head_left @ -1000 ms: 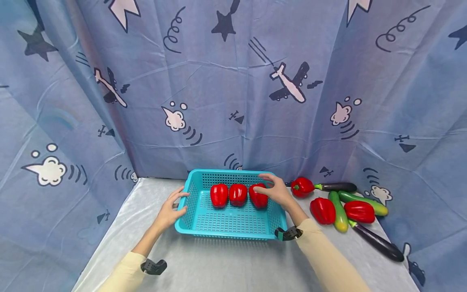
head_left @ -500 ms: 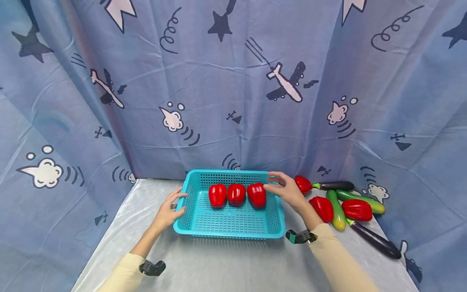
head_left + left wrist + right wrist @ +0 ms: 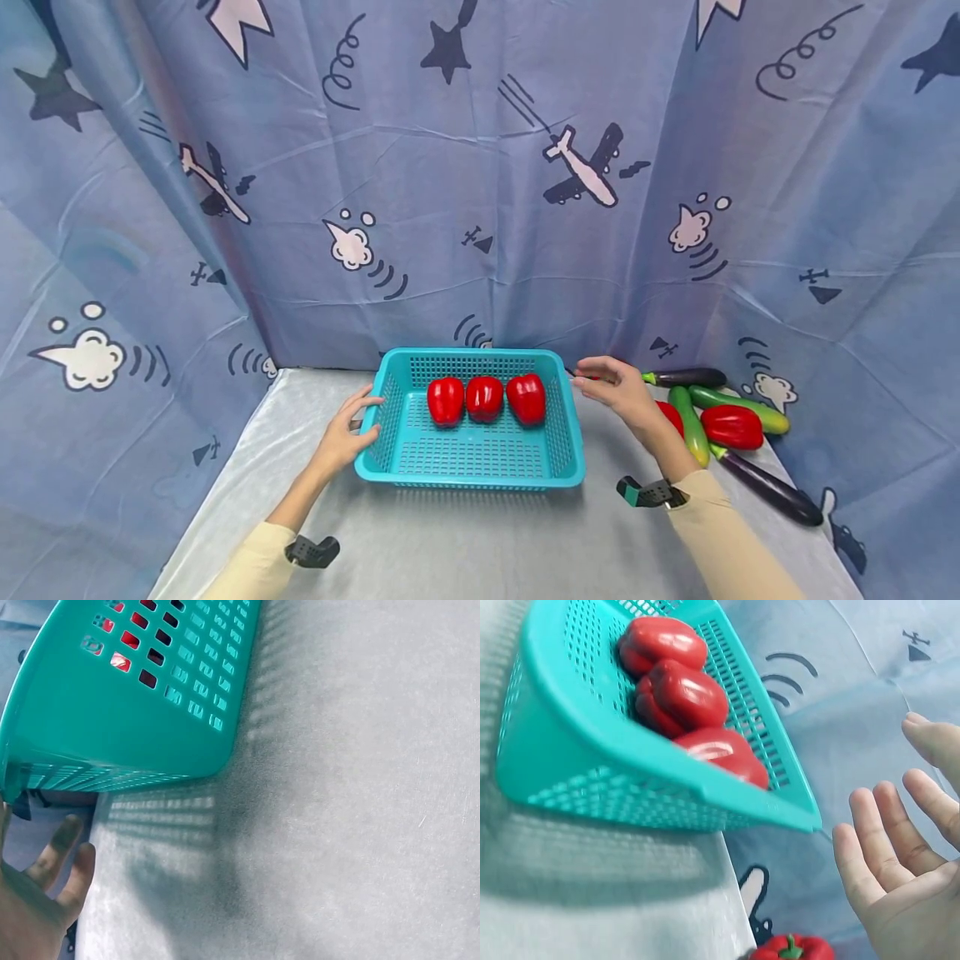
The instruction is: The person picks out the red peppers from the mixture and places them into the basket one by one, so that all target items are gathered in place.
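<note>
Right hand (image 3: 622, 393), fingers spread and empty, has drawn off to 3 o'clock, leaving three peppers (image 3: 485, 400) in the basket (image 3: 468, 482).
That frees the third pepper (image 3: 527, 400). Basket and row run 9 to 3 o'clock; each pepper lies roughly 12 to 6, stem ends hard to make out. Left hand (image 3: 343, 435), fingers apart, grips nothing at the basket's 9 o'clock side.

Bright, soft light leaves glare on the red peppers (image 3: 484, 399).

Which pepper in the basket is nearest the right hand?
The rightmost pepper in the head view, nearest the right end of the basket; the middle pepper and left pepper lie farther off.
</note>
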A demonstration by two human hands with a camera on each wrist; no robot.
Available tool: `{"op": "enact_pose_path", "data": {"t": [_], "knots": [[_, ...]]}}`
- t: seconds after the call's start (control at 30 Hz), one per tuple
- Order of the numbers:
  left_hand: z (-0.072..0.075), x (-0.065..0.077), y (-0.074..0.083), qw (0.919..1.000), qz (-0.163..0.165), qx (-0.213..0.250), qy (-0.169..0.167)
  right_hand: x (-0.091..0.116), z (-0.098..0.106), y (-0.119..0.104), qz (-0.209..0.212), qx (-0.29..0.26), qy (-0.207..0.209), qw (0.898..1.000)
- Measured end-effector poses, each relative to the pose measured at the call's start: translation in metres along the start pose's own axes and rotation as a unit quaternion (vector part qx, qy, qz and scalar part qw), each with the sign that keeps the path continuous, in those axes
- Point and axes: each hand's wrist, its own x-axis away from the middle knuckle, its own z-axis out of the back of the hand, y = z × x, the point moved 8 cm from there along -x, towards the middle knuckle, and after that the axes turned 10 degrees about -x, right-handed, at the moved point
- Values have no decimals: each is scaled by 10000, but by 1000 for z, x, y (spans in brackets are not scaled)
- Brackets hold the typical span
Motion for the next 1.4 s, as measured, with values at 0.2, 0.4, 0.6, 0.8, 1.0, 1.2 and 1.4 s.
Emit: {"op": "enact_pose_path", "data": {"t": [0.2,0.4,0.6,0.8,1.0,1.2,1.4], "knots": [[-1,-3,-14,9999,-12,-118,17,10,20,1,-3,-58,130,9999],[-2,-3,-14,9999,43,-105,-67,20,43,13,-222,-16,329,9992],[-3,-3,-16,9999,55,-129,-68,35,62,23,-431,-40,385,9983],[-3,-3,-19,9997,66,-216,-69,49,75,26,-449,-359,270,9980],[-4,-2,-20,9998,85,-149,-82,59,92,24,-386,-299,262,9985],[-3,-2,-19,10000,55,7,-60,64,113,24,-330,126,429,9985],[-4,-3,-21,9999,44,69,-72,68,129,22,-290,783,661,9943]]}}
